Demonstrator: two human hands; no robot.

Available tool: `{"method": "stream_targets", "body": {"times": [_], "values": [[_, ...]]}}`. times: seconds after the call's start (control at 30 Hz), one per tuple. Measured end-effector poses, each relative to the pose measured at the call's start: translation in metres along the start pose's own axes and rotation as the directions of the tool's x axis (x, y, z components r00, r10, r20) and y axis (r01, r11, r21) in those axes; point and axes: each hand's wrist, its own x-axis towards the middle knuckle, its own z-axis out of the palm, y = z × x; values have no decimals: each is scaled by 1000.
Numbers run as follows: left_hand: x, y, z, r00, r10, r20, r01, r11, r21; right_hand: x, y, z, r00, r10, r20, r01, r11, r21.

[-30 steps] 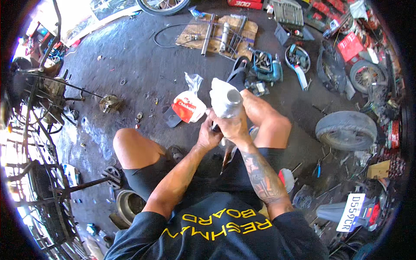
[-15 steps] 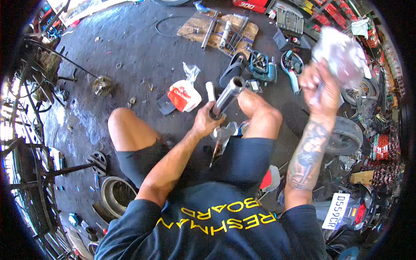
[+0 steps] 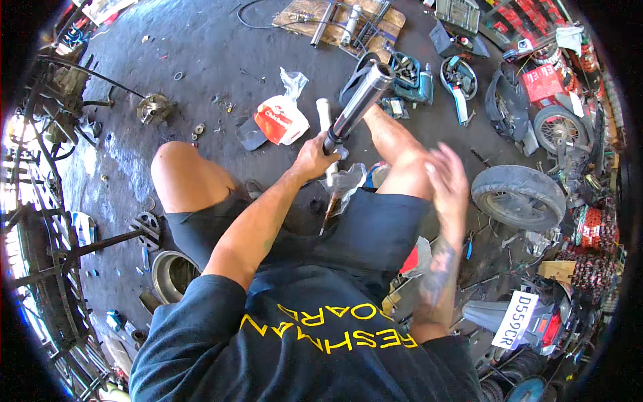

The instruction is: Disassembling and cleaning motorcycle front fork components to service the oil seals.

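Observation:
My left hand [image 3: 313, 161] is wrapped round the lower end of a shiny metal fork tube [image 3: 362, 99], which tilts up and away to the right. Over my right knee, my right hand [image 3: 450, 186] is slightly blurred, its fingers stretched out and nothing visible in it. Between my thighs, below the tube, lies a crumpled clear plastic bag [image 3: 351, 179] beside a thin rusty-brown rod [image 3: 328, 216]. A white cylindrical piece [image 3: 324, 114] stands just left of the tube. An orange and white bag [image 3: 284, 120] lies further left on the floor.
Ahead, a wooden board [image 3: 295, 17] carries metal tubes and a spring. Near it are a teal power drill [image 3: 420, 87] and a tray of small parts [image 3: 459, 77]. A tyre [image 3: 519, 196] lies at right; a metal rim [image 3: 173, 275] and sprocket [image 3: 145, 229] lie at left.
My right hand has come down from the upper right to beside my right knee; the plastic bag it held is gone from it. My left hand still grips the fork tube.

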Motion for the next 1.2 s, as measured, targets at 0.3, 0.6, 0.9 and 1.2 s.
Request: {"method": "stream_targets", "body": {"times": [0.3,0.6,0.9,1.2], "values": [[-1,-63,19,995,99,-14,-93,971,220,92,24,118,974,-128,186,16,860,510],[32,-74,49,991,-70,114,53,988,146,95,75,91,978,59,200,-143,887,438],[56,61,-22,976,-20,216,-94,858,505,128,68,14,951,301,77,-192,373,908],[15,142,-31,893,378,242,-449,732,513,120,114,-29,741,656,-147,-41,262,964]]}}
